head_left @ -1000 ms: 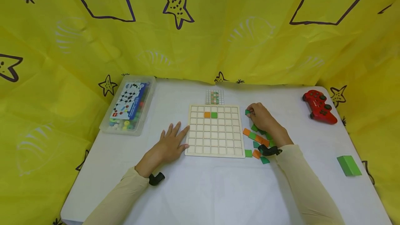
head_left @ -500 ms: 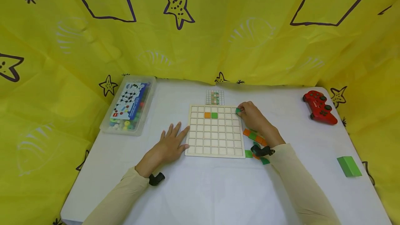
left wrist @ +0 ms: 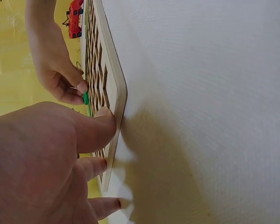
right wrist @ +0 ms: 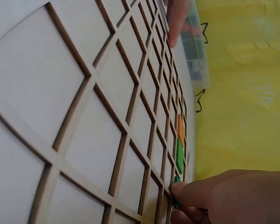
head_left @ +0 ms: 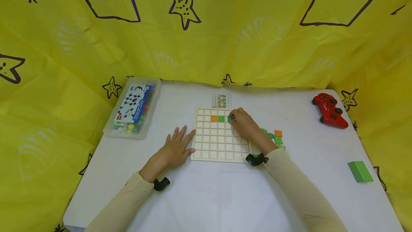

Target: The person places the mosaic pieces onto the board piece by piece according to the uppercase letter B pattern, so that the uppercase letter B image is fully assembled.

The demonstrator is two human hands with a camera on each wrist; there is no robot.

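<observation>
A wooden grid board point(head_left: 222, 141) lies on the white table. An orange square tile point(head_left: 214, 118) and a light green square tile point(head_left: 221, 118) sit side by side in its second row. My right hand point(head_left: 243, 124) pinches a dark green tile point(head_left: 230, 118) between thumb and fingers, at the cell just right of the light green one. In the right wrist view this dark green tile point(right wrist: 176, 179) is mostly covered by the thumb. My left hand point(head_left: 175, 150) has its fingers spread, with thumb point(left wrist: 102, 122) and a fingertip touching the board's left edge.
A small pattern card point(head_left: 221, 100) lies behind the board. Loose orange and green tiles point(head_left: 278, 140) lie right of it, partly behind the right forearm. A clear plastic box point(head_left: 132, 108) stands at left. A red game controller point(head_left: 329, 110) and a green block point(head_left: 359, 171) lie at right.
My right hand has carried the dark green tile leftward from beside the board to over its second row. More loose tiles show behind the forearm. The left hand has stayed put.
</observation>
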